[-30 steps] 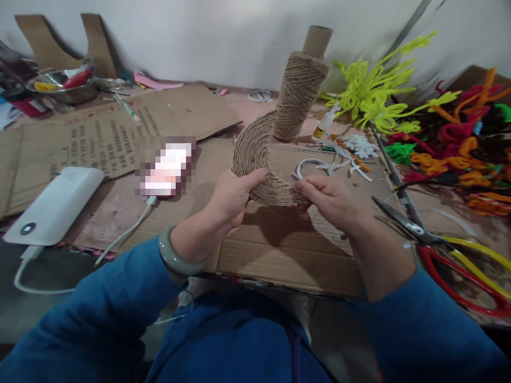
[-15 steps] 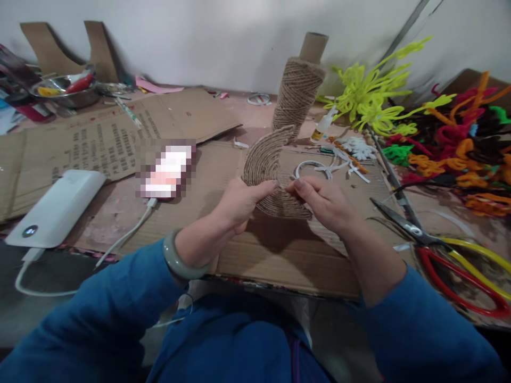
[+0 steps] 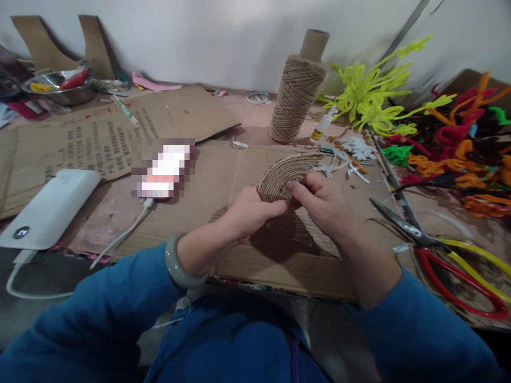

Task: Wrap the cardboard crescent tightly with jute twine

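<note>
A curved, crescent-like piece covered in rows of jute twine (image 3: pixel 281 174) is held above the cardboard. My left hand (image 3: pixel 253 210) grips its left side, thumb laid across the rows. At the inner edge, the thumb and fingers of my right hand (image 3: pixel 321 202) are pinched on the same piece, hiding part of it. Its lower portion lies in shade below my hands. Behind it stands a spool of jute twine (image 3: pixel 297 93) on a cardboard tube. A small glue bottle (image 3: pixel 322 125) with a white tip is just right of the spool.
Scissors (image 3: pixel 417 234) with red and yellow handles lie at the right. Fuzzy colourful stems (image 3: pixel 467 154) and yellow-green flowers (image 3: pixel 363 101) stand behind them. At left are a white power bank (image 3: pixel 56 207), a cabled phone (image 3: pixel 165 170), printed cardboard (image 3: pixel 171 111) and a metal bowl (image 3: pixel 75 96).
The twine-covered piece has tipped down and its upper end now points to the right, uncovering the spool's base. My right hand has shifted along the inner edge, close to my left thumb.
</note>
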A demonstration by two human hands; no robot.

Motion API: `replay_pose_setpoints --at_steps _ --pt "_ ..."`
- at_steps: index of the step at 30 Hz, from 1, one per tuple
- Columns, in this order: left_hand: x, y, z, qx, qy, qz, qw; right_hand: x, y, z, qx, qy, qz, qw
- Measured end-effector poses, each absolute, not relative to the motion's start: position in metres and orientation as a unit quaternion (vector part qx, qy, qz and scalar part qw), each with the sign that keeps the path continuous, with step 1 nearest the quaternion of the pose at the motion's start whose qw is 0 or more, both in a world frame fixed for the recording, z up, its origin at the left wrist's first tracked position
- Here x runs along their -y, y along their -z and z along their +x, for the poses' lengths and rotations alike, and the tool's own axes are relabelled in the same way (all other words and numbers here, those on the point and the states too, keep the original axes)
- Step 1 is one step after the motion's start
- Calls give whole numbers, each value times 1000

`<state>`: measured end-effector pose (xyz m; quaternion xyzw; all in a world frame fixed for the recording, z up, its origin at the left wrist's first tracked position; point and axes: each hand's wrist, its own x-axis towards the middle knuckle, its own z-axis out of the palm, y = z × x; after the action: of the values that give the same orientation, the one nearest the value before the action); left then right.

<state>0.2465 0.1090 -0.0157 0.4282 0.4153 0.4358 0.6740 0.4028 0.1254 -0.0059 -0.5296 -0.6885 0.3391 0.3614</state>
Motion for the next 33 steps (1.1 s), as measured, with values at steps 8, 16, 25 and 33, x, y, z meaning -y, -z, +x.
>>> replay_pose_setpoints --at_steps 8,16,25,33 --pt "-110 17 244 -421 -430 416 682 -127 8 401 668 -404 -489 388" --pt "-111 19 244 -413 -430 429 679 -128 12 400 639 -416 -505 405" --pt "-111 17 243 -414 -422 420 689 -129 10 400 576 -462 -490 462" --pt "-111 17 242 -435 -420 405 686 -131 11 404 576 -500 -477 437"
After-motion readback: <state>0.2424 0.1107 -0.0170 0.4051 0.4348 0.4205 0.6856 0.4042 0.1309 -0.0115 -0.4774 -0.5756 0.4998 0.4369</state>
